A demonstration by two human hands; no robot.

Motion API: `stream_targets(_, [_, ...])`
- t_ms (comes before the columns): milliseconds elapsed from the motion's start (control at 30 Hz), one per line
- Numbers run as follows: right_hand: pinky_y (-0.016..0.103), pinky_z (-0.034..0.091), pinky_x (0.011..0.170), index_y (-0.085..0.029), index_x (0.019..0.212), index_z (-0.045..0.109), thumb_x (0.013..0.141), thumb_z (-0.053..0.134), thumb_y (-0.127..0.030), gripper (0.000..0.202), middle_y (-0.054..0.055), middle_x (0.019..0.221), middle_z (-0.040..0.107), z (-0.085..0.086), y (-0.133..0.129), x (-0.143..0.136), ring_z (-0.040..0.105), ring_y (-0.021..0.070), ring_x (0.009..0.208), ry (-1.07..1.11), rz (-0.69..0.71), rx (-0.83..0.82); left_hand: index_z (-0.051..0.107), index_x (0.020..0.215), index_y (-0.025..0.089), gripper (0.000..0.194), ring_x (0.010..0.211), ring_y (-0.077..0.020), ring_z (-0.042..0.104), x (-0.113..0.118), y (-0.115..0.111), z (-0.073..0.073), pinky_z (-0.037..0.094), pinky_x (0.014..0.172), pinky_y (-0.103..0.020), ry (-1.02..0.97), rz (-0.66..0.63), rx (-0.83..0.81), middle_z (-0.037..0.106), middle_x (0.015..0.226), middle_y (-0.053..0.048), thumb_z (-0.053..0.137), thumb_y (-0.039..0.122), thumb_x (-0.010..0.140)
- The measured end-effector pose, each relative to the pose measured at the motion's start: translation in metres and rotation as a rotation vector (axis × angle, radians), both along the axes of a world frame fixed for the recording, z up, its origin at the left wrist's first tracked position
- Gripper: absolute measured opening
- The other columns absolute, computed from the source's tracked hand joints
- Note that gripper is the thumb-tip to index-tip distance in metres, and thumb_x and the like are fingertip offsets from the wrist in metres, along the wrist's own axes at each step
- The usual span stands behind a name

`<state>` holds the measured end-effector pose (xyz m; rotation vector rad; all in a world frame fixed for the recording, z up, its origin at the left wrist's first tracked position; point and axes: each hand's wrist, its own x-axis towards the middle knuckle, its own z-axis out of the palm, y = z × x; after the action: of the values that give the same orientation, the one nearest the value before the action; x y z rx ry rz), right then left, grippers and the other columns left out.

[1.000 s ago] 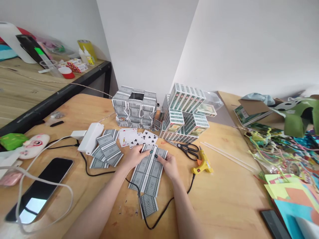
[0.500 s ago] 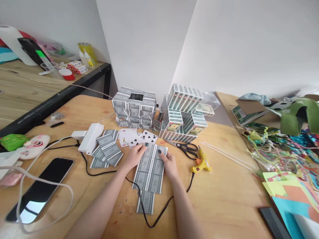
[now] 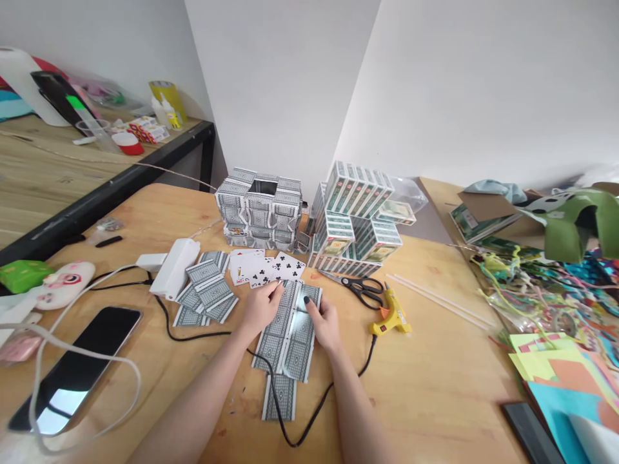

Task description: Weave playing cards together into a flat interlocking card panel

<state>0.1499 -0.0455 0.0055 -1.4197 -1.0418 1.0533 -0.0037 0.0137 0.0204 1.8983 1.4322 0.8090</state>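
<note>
A flat panel of playing cards [image 3: 277, 338], grey patterned backs up, lies in two long strips side by side between my hands. My left hand [image 3: 262, 304] pinches its upper left edge. With the thumb on top, my right hand [image 3: 327, 321] grips the upper right edge; its other fingers are mostly hidden underneath. The right strip looks bent and catches a bright reflection. Below the panel a single playing card [image 3: 279, 398] lies back up, with a black cable [image 3: 290, 440] running across it. Face-up cards [image 3: 286, 265] lie just beyond the panel, and a loose pile of face-down cards [image 3: 209, 289] is left of it.
A box-like card structure [image 3: 260, 209] stands at the back beside stacked card boxes [image 3: 358, 222]. Scissors [image 3: 363, 291], a yellow glue gun [image 3: 393, 314] and white glue sticks [image 3: 440, 301] lie to the right. A phone [image 3: 80, 367] and a white charger [image 3: 176, 267] are on the left.
The panel has shifted slightly left and toward me, and its right strip now bends and shines. My left hand's fingers have curled in closer at the upper edge.
</note>
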Motion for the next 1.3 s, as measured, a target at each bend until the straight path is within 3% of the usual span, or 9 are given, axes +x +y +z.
stream_targets(100, [0.029,0.045,0.073,-0.019,0.094,0.062,0.081,0.053,-0.042,0.028,0.002,0.088,0.066,0.002,0.001,0.0,0.058,0.0205,0.082,0.091,0.044,0.025,0.043,0.058,0.019,0.034,0.048,-0.0108,0.037,-0.002,0.0,-0.004,0.026,0.052,-0.023,0.002,0.048,-0.002,0.04,0.049,0.004,0.037,0.039,0.085])
stream_targets(200, [0.032,0.044,0.081,-0.019,0.099,0.059,0.082,0.051,-0.041,0.029,0.004,0.097,0.065,0.0,0.003,-0.001,0.057,0.022,0.091,0.098,0.001,0.034,0.042,0.06,0.019,0.033,0.049,-0.0109,0.038,-0.004,0.001,-0.005,0.026,0.051,-0.023,-0.023,0.086,-0.013,0.038,0.05,0.005,0.037,0.04,0.085])
stream_targets(400, [0.035,0.044,0.085,-0.02,0.098,0.056,0.081,0.051,-0.041,0.027,0.004,0.097,0.064,-0.007,0.008,0.0,0.057,0.0214,0.093,0.119,-0.107,0.063,0.038,0.062,0.02,0.029,0.048,-0.0095,0.034,-0.005,0.001,0.004,0.026,0.049,-0.021,-0.127,-0.113,-0.117,0.035,0.05,0.007,0.043,0.041,0.081])
stream_targets(500, [0.035,0.045,0.084,-0.021,0.1,0.054,0.081,0.052,-0.04,0.027,0.003,0.098,0.064,-0.008,0.009,0.0,0.058,0.0208,0.092,0.144,-0.106,0.072,0.035,0.06,0.02,0.029,0.047,-0.0094,0.034,-0.005,0.001,0.006,0.024,0.048,-0.021,-0.081,-0.113,-0.117,0.034,0.049,0.008,0.045,0.039,0.079])
stream_targets(800, [0.036,0.04,0.094,-0.021,0.114,0.052,0.082,0.051,-0.037,0.036,0.005,0.111,0.062,-0.009,0.005,-0.001,0.055,0.0221,0.106,-0.039,-0.075,0.091,0.033,0.059,0.02,0.028,0.043,-0.0092,0.032,-0.003,0.003,0.003,0.023,0.047,-0.022,-0.014,-0.084,-0.065,0.033,0.047,0.007,0.044,0.036,0.08])
stream_targets(900, [0.038,0.034,0.102,-0.022,0.128,0.041,0.086,0.046,-0.039,0.046,0.006,0.126,0.054,-0.009,0.004,-0.003,0.046,0.0213,0.119,-0.054,-0.089,0.111,0.038,0.062,0.02,0.028,0.043,-0.0101,0.036,-0.002,0.004,-0.004,0.023,0.047,-0.022,0.022,-0.067,-0.033,0.035,0.047,0.007,0.042,0.037,0.083])
stream_targets(1033, [0.041,0.026,0.108,-0.025,0.143,0.01,0.087,0.042,-0.042,0.066,0.005,0.147,0.025,-0.008,0.004,-0.006,0.032,0.0195,0.131,-0.055,-0.104,0.143,0.054,0.081,0.017,0.028,0.047,-0.012,0.043,-0.001,0.003,-0.012,0.027,0.048,-0.022,0.042,-0.054,-0.003,0.043,0.051,0.005,0.036,0.038,0.087])
stream_targets(1167, [0.04,0.018,0.111,-0.025,0.143,0.01,0.088,0.038,-0.044,0.065,0.001,0.15,0.016,-0.01,0.004,-0.006,0.016,0.018,0.137,-0.125,-0.074,0.138,0.05,0.12,0.013,0.043,0.054,-0.014,0.051,0.002,0.0,-0.015,0.033,0.052,-0.022,0.059,-0.021,0.011,0.057,0.062,-0.001,0.031,0.038,0.09])
stream_targets(1300, [0.04,0.018,0.112,-0.024,0.144,0.008,0.089,0.035,-0.044,0.064,0.001,0.151,0.015,-0.011,0.004,-0.004,0.014,0.0181,0.138,-0.152,-0.063,0.14,0.042,0.13,0.011,0.049,0.053,-0.0149,0.05,0.005,-0.002,-0.015,0.033,0.051,-0.023,0.075,-0.012,0.032,0.055,0.06,-0.001,0.033,0.038,0.09])
